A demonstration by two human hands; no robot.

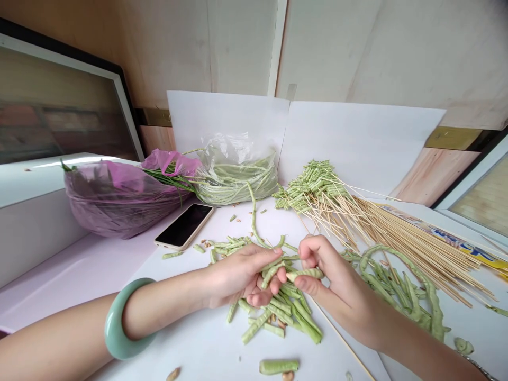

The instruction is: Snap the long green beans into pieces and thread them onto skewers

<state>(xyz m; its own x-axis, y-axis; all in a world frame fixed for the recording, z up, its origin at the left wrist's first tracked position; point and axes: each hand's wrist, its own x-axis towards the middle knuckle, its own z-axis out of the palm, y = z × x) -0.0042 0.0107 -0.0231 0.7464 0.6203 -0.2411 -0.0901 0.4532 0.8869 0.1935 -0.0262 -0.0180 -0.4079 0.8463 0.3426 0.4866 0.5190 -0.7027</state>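
The right hand (333, 280) pinches a bean piece (305, 273) while the curled left hand (238, 275) grips beans above the loose bean pile (286, 309) on the desk (190, 338); threaded skewers (313, 185) lie done behind, with bare skewers (416, 248) and uncut long beans (397, 288) left at right.

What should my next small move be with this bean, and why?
Probably slide the long bean piece pinched in your right hand onto the bamboo skewer lying beneath it. The bundle of skewers behind already carries beans threaded that way.
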